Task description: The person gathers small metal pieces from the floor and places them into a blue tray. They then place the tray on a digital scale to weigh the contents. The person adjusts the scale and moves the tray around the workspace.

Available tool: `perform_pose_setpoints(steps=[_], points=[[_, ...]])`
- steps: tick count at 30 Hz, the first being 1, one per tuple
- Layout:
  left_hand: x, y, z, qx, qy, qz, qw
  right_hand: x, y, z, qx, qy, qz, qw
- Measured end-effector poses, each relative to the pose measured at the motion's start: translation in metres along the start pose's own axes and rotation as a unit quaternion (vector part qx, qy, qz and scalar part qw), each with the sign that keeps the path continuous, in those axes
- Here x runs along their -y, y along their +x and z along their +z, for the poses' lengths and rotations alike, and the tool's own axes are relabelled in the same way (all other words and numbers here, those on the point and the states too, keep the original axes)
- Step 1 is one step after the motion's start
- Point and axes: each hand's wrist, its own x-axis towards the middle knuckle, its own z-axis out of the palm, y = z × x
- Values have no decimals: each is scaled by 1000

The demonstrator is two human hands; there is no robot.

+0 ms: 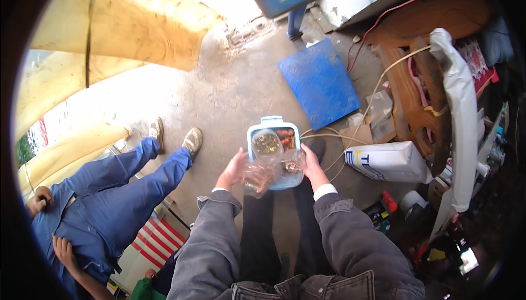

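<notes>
In front of my body I hold up a light-blue plastic basket (272, 121) with a raised tab at its far side. My left hand (234, 168) is closed at its left side, against a clear plastic bag (256, 178) of copper-coloured pieces that bulges over the near left corner. My right hand (312, 164) grips the right side, its fingers partly hidden. A clear round tub (267, 143) with small brass-coloured pieces lies in the basket. More reddish-brown pieces (286, 136) show beside it.
Ahead stands a blue platform scale (319, 84). A white printed package (386, 161), a pale cable (378, 86) and carved wooden furniture (404, 94) are at right. A person in blue clothes (93, 207) is at left, below large yellowish sheets (131, 23).
</notes>
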Motion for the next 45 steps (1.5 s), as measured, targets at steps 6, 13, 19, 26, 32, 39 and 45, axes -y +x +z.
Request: perform_pose_setpoints(steps=[6,13,19,26,32,39,45], points=[[0,-15,101,23,58,-9,998,62,-60,-36,14,1,-24,1000],[-15,-14,196,32,106,5,994,142,-111,-43,19,-23,-48,998],[-41,40,230,11,71,14,997,202,-86,-44,-24,-51,-48,997],[-117,114,260,20,111,-18,994,267,-15,-46,-49,-57,-91,993],[-169,160,269,22,171,7,985,306,40,-31,-33,-72,-145,986],[-191,207,247,17,142,21,990,329,71,-10,11,-48,-158,986],[-189,196,244,8,151,47,987,326,52,-20,26,-50,-192,980]])
